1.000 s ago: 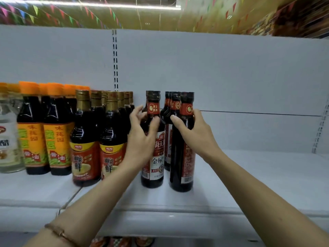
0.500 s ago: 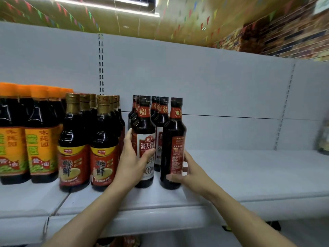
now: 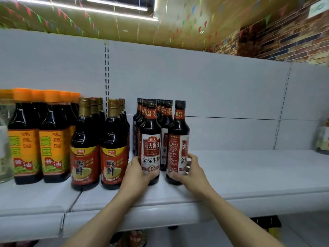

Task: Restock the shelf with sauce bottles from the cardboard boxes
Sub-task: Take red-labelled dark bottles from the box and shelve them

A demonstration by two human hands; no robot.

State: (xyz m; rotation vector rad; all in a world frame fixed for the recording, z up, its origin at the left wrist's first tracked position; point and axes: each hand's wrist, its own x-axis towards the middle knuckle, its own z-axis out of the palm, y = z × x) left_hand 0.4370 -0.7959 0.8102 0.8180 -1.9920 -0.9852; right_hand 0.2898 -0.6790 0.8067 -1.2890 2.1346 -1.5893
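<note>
Two dark soy sauce bottles with black caps stand at the front of a white shelf (image 3: 249, 175). My left hand (image 3: 137, 173) grips the base of the left front bottle (image 3: 150, 139), whose white and red label faces me. My right hand (image 3: 191, 172) grips the lower part of the right front bottle (image 3: 178, 139), which is turned with its back label toward me. Several more black-capped bottles (image 3: 164, 114) stand in rows behind them. No cardboard box is in view.
Gold-capped bottles with red labels (image 3: 114, 148) stand just left of my left hand. Orange-capped bottles (image 3: 53, 139) fill the far left. To the right of my right hand the shelf runs bare as far as a blurred bottle (image 3: 323, 138) at the right edge.
Both hands have slid down from the bottle necks to the bottle bases. The right front bottle has turned, showing more of its back label. The camera has swung right.
</note>
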